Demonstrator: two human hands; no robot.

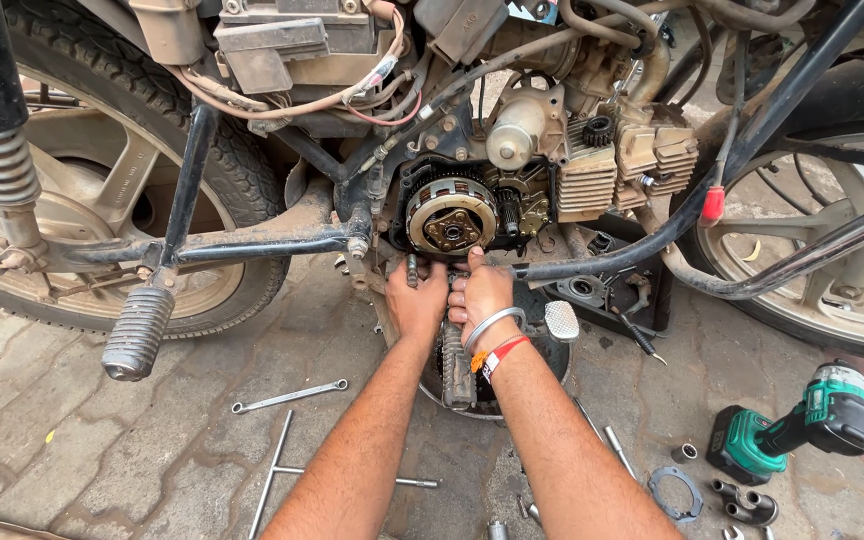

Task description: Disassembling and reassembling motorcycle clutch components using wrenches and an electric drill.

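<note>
Gripping under the exposed clutch (450,222), left hand (417,303) and right hand (480,295) close on rigid, heavy, greasy metal.

Even, bright daylight, diffuse, with no hard glare; soft shadows pool beneath the engine at twelve o'clock; focus stays sharp centrally; wide-lens bending curves the frame tubes toward three and nine o'clock; slight softness at corners.
</note>
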